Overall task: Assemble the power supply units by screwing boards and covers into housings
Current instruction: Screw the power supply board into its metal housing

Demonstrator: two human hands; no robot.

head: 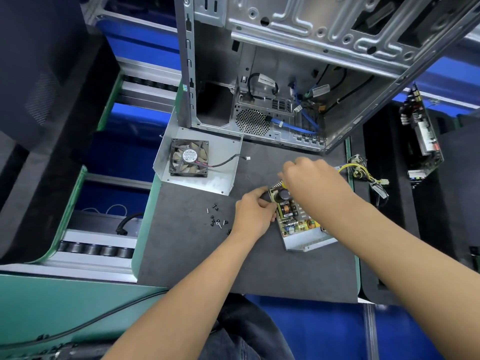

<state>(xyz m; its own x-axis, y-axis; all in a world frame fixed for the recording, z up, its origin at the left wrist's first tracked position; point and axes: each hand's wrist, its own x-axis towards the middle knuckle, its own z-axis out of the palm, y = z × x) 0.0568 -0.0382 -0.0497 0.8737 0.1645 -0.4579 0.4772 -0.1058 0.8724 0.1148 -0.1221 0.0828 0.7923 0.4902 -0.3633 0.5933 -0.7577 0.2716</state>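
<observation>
A power supply housing (307, 241) with its circuit board (292, 211) inside lies on the dark mat (197, 255). My left hand (255, 215) grips the housing's left edge with curled fingers. Above the board's far end, my right hand (309, 178) is curled round a tool with a yellow part just showing; the tool's tip is hidden. The metal cover (220, 178) with a black fan (189, 158) lies open side up at the mat's far left. Several loose screws (217, 216) are scattered left of my left hand.
An open computer case (298, 74) stands at the back of the mat. Yellow and black cables (363, 172) trail from the housing to the right. Another circuit board (420, 133) stands at the far right. Roller conveyor rails (96, 249) run along the left.
</observation>
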